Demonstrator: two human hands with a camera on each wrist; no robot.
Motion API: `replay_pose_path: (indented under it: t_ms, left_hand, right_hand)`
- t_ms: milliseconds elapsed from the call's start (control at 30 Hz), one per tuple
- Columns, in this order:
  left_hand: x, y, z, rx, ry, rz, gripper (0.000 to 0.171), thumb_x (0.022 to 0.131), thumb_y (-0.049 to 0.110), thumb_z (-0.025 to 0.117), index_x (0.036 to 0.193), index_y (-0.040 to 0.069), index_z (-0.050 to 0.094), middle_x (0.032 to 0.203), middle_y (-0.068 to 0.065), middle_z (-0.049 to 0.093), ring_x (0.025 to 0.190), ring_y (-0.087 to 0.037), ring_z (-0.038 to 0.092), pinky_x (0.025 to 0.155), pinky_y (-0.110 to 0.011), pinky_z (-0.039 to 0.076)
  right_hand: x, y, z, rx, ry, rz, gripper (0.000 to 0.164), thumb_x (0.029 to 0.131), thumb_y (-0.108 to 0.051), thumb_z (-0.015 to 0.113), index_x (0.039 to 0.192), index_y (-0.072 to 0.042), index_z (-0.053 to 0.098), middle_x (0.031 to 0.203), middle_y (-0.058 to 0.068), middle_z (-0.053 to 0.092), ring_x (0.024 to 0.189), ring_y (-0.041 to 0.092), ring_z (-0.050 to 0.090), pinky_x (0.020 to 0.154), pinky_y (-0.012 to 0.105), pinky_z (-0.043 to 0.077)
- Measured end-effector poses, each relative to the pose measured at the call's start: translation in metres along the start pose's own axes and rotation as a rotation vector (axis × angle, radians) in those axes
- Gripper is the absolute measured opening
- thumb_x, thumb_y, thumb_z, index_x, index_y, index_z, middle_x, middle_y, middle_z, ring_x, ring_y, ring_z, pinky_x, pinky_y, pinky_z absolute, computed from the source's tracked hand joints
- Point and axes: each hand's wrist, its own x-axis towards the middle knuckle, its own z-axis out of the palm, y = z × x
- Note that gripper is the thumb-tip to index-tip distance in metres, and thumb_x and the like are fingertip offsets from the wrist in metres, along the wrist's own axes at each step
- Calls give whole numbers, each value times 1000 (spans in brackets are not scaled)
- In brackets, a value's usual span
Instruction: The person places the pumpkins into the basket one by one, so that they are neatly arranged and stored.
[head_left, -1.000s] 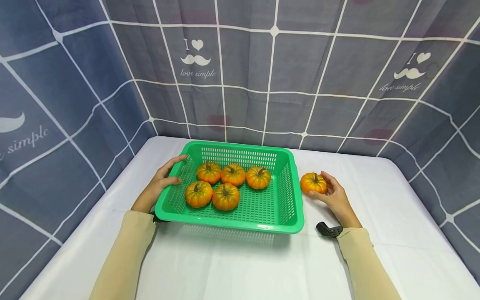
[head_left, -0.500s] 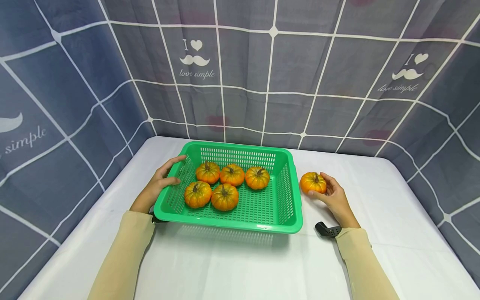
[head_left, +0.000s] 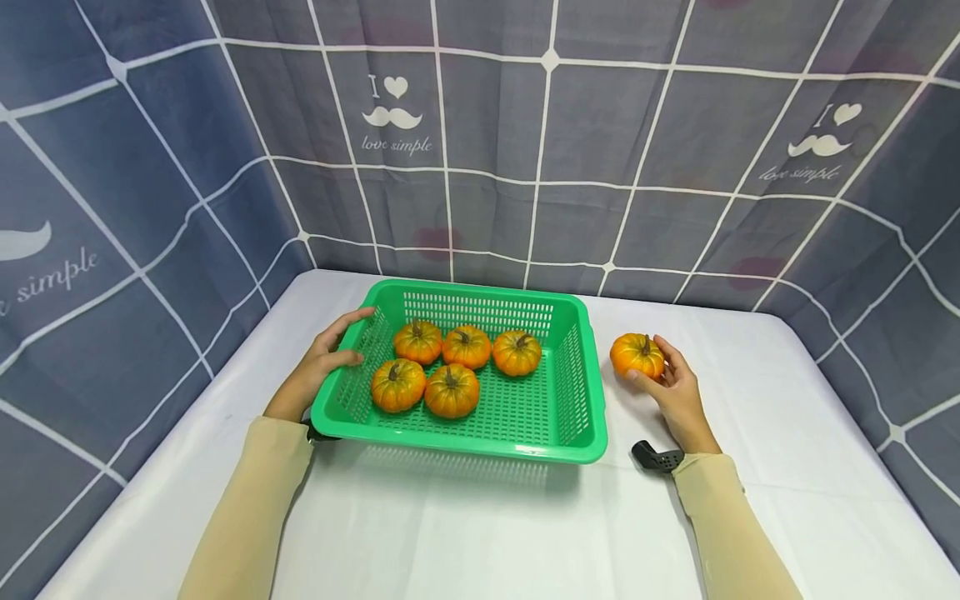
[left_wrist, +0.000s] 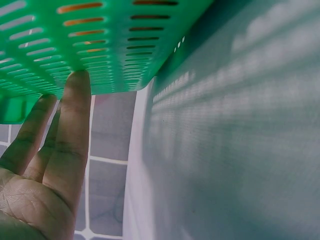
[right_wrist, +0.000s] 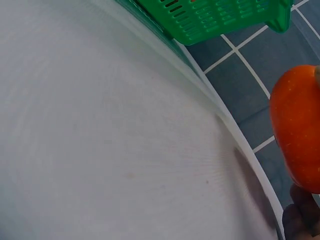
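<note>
A green plastic basket with slotted walls holds several small orange pumpkins, among them a front one and a back one. At its left end my left hand grips the rim, thumb over the edge; the left wrist view shows fingers straight against the slotted outer wall. Right of the basket, my right hand holds another pumpkin between thumb and fingers. In the right wrist view this pumpkin is cut off by the frame edge, and only dark fingertips show below it.
A white cloth covers the table. Grey checked curtains with white lines stand at the back and both sides. A black wrist-worn device sits by the right sleeve.
My right hand has moved the pumpkin slightly right and up in the head view, away from the basket's right wall. The left hand and the basket stay put.
</note>
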Motion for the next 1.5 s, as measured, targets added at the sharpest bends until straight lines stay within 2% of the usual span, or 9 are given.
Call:
replay_pose_path:
  t_ms: [333,567,833,1033,1167,1267,1433,1500]
  left_hand:
    - [0,0,-2,6,4,4,80,92,1,57,169,8,36,180,-11,16,164,-38,11,121,-68,21]
    - [0,0,-3,-4,6,-1,81,91,0,57,169,9,36,180,-10,16,164,-37,12,121,-67,21]
    - [-1,1,-5,0,12,-11,82,90,1,57,169,10,36,180,-9,17,163,-36,14,120,-65,23]
    - [-1,2,-4,9,12,-10,82,91,1,57,169,9,36,180,-10,18,164,-36,11,120,-65,22]
    - [-1,3,-2,15,9,-8,82,91,1,57,169,9,35,180,-11,18,164,-37,12,118,-62,26]
    - [0,3,-1,12,8,-9,82,91,1,58,169,8,35,180,-11,18,163,-37,14,116,-59,29]
    - [0,2,1,-1,7,-22,81,91,1,58,169,10,36,180,-9,18,162,-35,17,118,-58,28]
    - [0,2,1,-9,5,-31,82,91,1,58,169,12,36,180,-8,19,160,-35,22,119,-54,30]
  right_hand:
    - [3,-8,4,73,94,-36,81,99,6,71,168,4,28,163,11,39,137,7,46,107,13,40]
    - [4,-17,7,119,77,-75,81,97,9,71,167,3,31,161,9,42,136,8,48,107,13,41]
    - [4,-39,7,165,67,-177,76,95,12,71,163,8,37,142,-9,55,121,7,58,99,12,47]
    - [-1,-55,4,167,14,-234,74,94,16,71,161,2,44,139,-5,55,119,7,59,100,12,48]
    - [-5,-65,3,147,-45,-257,75,93,17,70,162,1,45,143,-4,53,121,7,59,102,12,47]
    - [-8,-73,4,113,-90,-267,76,93,16,71,163,0,45,147,-4,52,122,7,59,102,13,47]
    - [-15,-88,5,32,-136,-308,76,93,16,72,162,0,46,148,-5,52,123,7,59,103,12,46]
    - [-18,-94,6,13,-162,-327,76,92,17,73,161,1,47,147,-6,53,123,8,59,103,12,46]
